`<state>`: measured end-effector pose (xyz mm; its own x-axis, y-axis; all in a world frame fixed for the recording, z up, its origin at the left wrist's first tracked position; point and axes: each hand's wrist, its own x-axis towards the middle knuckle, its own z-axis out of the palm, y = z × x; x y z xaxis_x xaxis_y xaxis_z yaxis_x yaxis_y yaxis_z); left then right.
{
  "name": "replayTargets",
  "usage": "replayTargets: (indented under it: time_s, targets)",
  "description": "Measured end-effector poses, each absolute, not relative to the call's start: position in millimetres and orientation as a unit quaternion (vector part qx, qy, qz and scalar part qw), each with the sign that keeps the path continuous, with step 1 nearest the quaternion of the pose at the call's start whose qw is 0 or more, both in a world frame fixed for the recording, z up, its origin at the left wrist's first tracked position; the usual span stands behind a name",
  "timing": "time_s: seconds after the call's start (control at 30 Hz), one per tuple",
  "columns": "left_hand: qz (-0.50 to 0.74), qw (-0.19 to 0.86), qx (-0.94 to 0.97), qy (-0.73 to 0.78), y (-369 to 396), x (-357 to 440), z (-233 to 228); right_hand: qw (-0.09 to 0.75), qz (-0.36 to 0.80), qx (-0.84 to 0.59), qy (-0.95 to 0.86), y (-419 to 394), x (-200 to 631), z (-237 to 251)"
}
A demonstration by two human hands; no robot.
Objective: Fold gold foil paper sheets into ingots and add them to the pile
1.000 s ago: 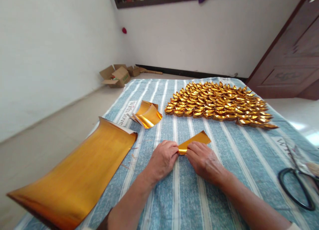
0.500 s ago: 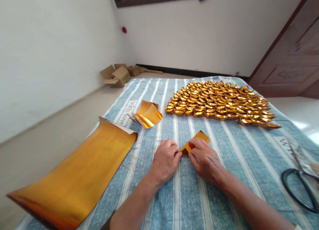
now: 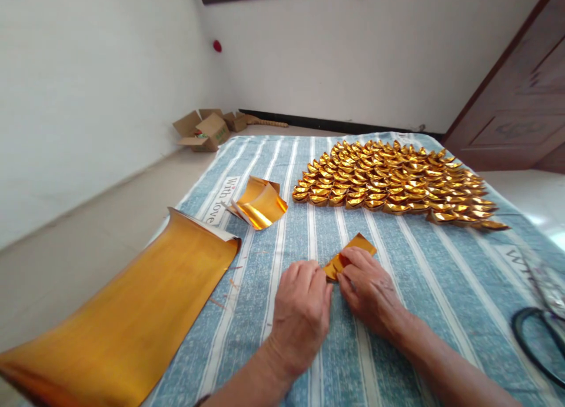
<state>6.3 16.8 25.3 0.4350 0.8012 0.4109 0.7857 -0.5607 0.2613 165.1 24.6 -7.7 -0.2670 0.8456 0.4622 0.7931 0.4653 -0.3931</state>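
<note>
Scissors (image 3: 536, 342) cut off, blurred.

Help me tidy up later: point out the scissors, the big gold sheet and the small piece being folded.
scissors (image 3: 536, 345): head view, on the black handle loop.
big gold sheet (image 3: 132, 319): head view, middle of its face.
small gold piece (image 3: 356, 246): head view, on its free far end.

bright, even daylight from the right, blown out on the floor (image 3: 536, 219) there. glare on the gold foil sheet (image 3: 132, 313). soft shadows only. wide-angle bending at edges, slight blur on the scissors (image 3: 536, 336).
</note>
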Motion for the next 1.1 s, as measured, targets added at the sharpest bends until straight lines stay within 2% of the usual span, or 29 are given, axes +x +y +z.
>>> replayTargets:
  time_s: [0.17, 0.43, 1.1]
  targets:
    - [0.236, -0.020, 0.885, 0.401, -7.0, 10.7, 13.8, 0.332, 0.033, -0.515, -0.790, 24.4, 165.3, -9.0]
    - [0.163, 0.011, 0.888, 0.430, -11.6, 7.5, 5.7, 0.336, 0.030, -0.521, -0.784, 24.5, 165.9, -11.9]
    - [0.149, 0.016, 0.884, 0.443, -11.6, 8.6, 3.1, 0.347, 0.031, -0.525, -0.776, 24.9, 165.9, -10.7]
